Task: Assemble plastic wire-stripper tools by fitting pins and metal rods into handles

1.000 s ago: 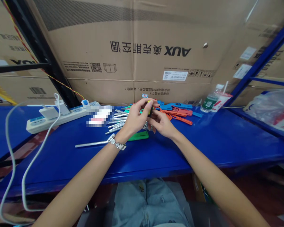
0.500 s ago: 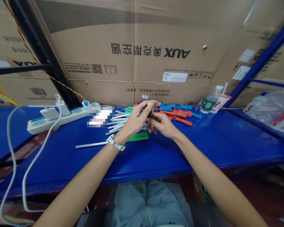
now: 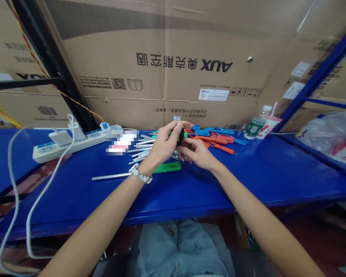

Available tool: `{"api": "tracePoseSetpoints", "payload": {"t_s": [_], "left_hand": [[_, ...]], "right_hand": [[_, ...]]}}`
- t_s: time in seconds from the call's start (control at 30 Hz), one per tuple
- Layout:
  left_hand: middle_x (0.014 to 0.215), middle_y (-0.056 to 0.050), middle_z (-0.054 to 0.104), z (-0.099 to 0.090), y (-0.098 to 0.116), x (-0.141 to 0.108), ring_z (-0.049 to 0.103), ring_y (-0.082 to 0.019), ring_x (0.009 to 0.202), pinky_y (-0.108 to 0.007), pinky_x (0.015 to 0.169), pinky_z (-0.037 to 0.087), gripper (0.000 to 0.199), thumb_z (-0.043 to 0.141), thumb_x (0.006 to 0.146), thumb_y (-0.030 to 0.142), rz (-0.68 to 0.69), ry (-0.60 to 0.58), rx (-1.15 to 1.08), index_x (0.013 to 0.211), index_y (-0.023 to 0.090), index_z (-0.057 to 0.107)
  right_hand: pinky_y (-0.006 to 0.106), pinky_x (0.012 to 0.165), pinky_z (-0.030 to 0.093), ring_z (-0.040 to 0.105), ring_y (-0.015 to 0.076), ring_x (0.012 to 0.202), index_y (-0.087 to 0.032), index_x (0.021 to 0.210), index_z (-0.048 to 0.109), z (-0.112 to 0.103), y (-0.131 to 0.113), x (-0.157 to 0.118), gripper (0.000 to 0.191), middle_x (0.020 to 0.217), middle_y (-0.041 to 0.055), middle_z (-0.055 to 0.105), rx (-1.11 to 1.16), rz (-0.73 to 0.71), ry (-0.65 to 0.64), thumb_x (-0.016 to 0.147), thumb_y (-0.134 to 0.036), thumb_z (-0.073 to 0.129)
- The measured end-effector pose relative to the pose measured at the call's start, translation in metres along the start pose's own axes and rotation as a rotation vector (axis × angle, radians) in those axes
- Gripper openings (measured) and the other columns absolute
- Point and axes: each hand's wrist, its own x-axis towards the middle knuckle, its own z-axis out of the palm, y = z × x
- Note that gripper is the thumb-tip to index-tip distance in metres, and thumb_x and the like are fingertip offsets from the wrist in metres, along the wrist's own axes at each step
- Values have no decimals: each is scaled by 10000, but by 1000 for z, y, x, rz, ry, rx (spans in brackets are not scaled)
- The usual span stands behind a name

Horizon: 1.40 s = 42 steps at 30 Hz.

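My left hand (image 3: 166,139), with a silver watch at its wrist, is closed around the dark handle of a screwdriver (image 3: 181,137). The tool stands upright, its thin shaft pointing down. Just below and to the right, the bent fingers of my right hand (image 3: 198,153) are drawn together by the shaft; what they pinch is hidden. Small shiny metal parts (image 3: 176,155) show beneath the fingers. A green plastic handle piece (image 3: 168,167) lies under my hands, in line with a silver rod (image 3: 111,177) at the left, partly behind my wrist.
Silver rods (image 3: 141,150) and blue and orange plastic pieces (image 3: 219,146) are heaped behind my hands. A power strip (image 3: 46,153) with white cables is at left. A bottle (image 3: 253,127) and a cup (image 3: 269,125) stand at right, before a large carton (image 3: 173,84).
My left hand has turned slightly on the screwdriver; the yellow end of its handle no longer shows. My right hand has barely moved.
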Motion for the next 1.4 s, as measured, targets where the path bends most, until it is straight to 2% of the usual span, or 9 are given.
{"api": "tracePoseSetpoints", "payload": {"t_s": [0.13,0.23,0.4,0.53,0.67,0.8,0.93,1.2,1.4], "left_hand": [[1174,-92,735,-6,-7,-5,670,-200,1143,-358,1013,510,346,402,1067,409,-35,48,69,1143,198,666],[1026,-79,726,-16,-16,-21,681,-208,981,-368,882,541,268,432,1041,362,-58,85,238,1043,188,636],[1042,-103,651,-32,-35,-59,636,-266,976,-448,914,539,202,627,915,336,-20,-325,608,1030,172,656],[1134,-113,620,-34,-46,-74,615,-291,1084,-466,982,527,264,640,960,390,-71,-475,653,1128,197,708],[1134,-108,609,-32,-50,-74,604,-292,1104,-461,999,523,277,664,960,394,-97,-462,635,1147,196,715],[1175,-110,606,-28,-49,-75,595,-294,1148,-463,1028,511,255,677,957,374,-106,-442,640,1130,191,711],[1176,-117,604,-26,-47,-76,592,-300,1152,-473,1025,510,261,682,953,370,-131,-437,656,1141,192,715],[1086,-99,596,-27,-42,-75,615,-276,1037,-448,945,541,244,669,955,376,-120,-437,659,1106,191,716],[1092,-99,605,-24,-45,-75,612,-272,1041,-441,947,536,319,641,971,445,-67,-463,710,1131,174,697]], "right_hand": [[307,553,491,560,131,572,-202,912,643,-4,1,1,392,749,-4,627,-8,4,42,785,-542,789],[278,474,460,551,122,514,-216,944,605,-1,7,4,456,706,-25,633,28,21,90,724,-542,834],[264,384,431,566,138,458,-242,928,537,7,12,4,508,654,-32,648,55,79,150,696,-571,847],[287,436,521,590,140,522,-246,1109,577,5,7,-1,532,745,-16,658,95,83,87,786,-631,750],[255,428,497,645,157,636,-213,975,647,1,3,-1,473,870,35,695,77,67,15,800,-646,720],[253,392,432,585,146,486,-234,760,519,7,10,3,477,590,-38,593,51,33,175,702,-579,843],[261,381,423,550,131,410,-257,778,420,19,17,3,559,592,-63,601,123,8,302,662,-549,882],[273,441,488,615,139,542,-223,930,595,13,0,0,479,833,14,701,93,44,94,798,-670,704],[301,462,421,548,151,480,-233,767,545,-9,-8,-19,419,688,23,681,-130,32,361,839,-625,675]]}}
